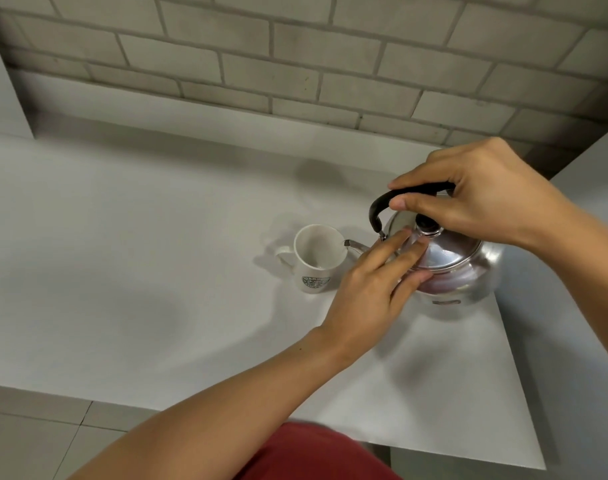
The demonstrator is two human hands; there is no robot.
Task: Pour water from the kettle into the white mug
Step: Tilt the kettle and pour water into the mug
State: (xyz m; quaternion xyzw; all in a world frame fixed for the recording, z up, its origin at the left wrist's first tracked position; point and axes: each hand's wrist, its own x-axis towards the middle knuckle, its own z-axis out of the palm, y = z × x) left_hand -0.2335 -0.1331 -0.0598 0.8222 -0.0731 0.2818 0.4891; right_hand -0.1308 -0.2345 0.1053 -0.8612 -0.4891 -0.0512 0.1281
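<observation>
Head view shows a polished steel kettle [448,268] on the white desk [122,237], its spout at the rim of the white mug [318,258] just beyond the left hand's [368,292] fingers [392,244], which lie flat and loose on the lid, gripping nothing. Right hand [479,199] curls its fingers around the black handle [399,199] overhead. Rigid and slick, probably heavy if full, the kettle is best carried by that handle; the ceramic mug looks light and easily tipped.

White mug [316,258] with green emblem, silver kettle [458,268], black handle [392,199]
</observation>
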